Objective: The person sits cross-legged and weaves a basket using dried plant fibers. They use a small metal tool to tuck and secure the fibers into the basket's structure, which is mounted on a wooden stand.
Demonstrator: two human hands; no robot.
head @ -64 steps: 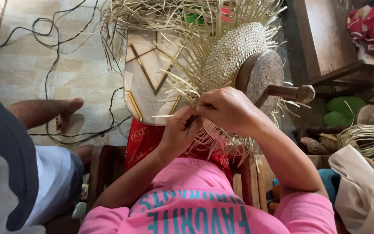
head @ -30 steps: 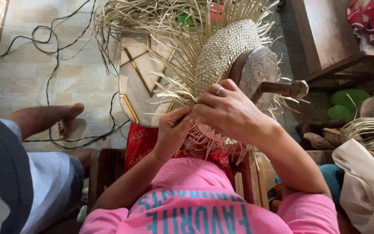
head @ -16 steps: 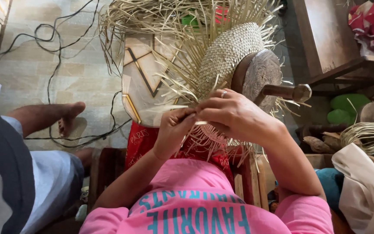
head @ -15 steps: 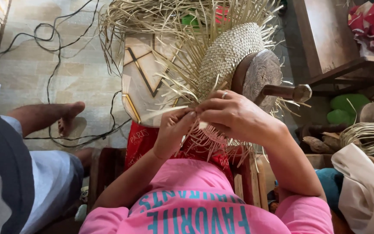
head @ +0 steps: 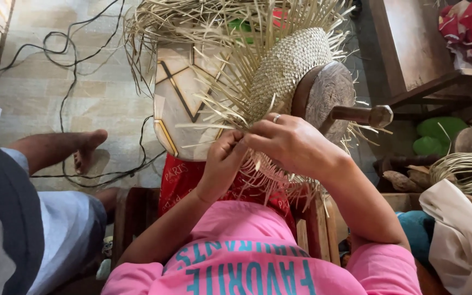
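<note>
Centrally, both hands meet at the edge of a half-woven straw hat (head: 288,68) fitted over a round wooden block (head: 329,95). Left hand (head: 222,164): grip closed, pinching loose straw strands (head: 203,127) at the weave's edge. Right hand (head: 290,145), ring on one finger: fingers curled closed over the same strands. Beside the worker, another person's bare foot (head: 86,150) rests on the tiled floor (head: 45,82).
</note>
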